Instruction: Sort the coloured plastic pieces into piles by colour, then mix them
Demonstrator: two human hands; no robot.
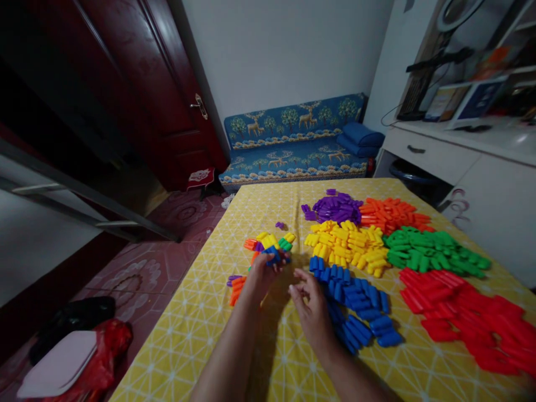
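Observation:
My left hand (264, 272) is closed on a blue plastic building block (272, 255), held over the left middle of the table. Just beyond it lies a small mixed group of blocks in yellow (268, 240), green (285, 244) and orange (250, 244). More orange blocks (237, 290) lie left of my left wrist, with a purple one beside them. My right hand (309, 296) is open, its fingers apart and slightly bent, with nothing seen in them. It hovers by the left edge of the blue block pile (355, 298).
Further piles are sorted by colour: yellow (347, 243), purple (337, 208), orange (393, 214), green (433, 251) and red (464, 312). A lone purple block (280, 225) lies near the table's middle. Beyond the yellow tablecloth (201, 335) stand a blue sofa (293, 159) and a white cabinet (481, 184).

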